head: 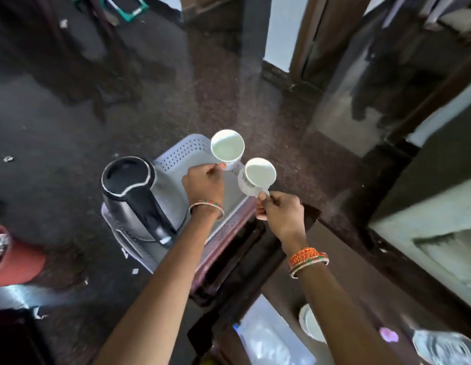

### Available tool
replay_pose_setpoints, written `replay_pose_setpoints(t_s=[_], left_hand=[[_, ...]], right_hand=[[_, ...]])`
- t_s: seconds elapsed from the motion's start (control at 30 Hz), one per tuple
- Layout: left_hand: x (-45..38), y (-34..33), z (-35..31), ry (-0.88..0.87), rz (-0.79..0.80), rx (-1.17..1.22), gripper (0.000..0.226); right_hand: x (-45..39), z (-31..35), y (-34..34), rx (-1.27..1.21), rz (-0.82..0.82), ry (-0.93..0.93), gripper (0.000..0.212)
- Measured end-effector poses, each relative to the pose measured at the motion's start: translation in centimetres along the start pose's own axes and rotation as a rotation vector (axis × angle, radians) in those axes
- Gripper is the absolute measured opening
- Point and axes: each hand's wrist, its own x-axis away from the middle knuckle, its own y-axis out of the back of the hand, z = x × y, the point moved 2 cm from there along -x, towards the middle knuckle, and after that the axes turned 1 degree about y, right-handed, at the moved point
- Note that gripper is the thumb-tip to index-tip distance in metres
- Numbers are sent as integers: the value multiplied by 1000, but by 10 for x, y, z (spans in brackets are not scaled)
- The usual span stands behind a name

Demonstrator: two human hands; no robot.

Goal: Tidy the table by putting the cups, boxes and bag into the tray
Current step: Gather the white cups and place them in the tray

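Observation:
A grey perforated plastic tray (176, 154) sits on a small dark stand in the middle of the view. My left hand (204, 184) grips the handle of a white cup (227, 148) and holds it upright over the tray's far right corner. My right hand (277, 208) pinches the handle of a second white cup (258, 175), tilted slightly, over the tray's right edge. Both cups look empty inside. Neither cup visibly touches the tray floor.
A black and steel electric kettle (135, 198) fills the tray's left half. A dark wooden table (360, 285) at the lower right carries a clear plastic bag (266, 338), a white dish (309, 325) and a glass object (445, 349). A red container (13, 256) stands at the left.

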Motion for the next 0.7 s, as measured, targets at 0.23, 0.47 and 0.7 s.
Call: replay_pose_setpoints(t_s=[0.23,0.47,0.7], left_hand=[[-36,-21,44,237,-111,20,28],[-66,-33,76,340,-197,17,30],[-86,-46,80,422,-323,30,23]], right_hand=[[-60,14,-55,290,44,17,24],[-88,11,-79,675,46,77,25],[-101,4,-98,675,54,70,19]])
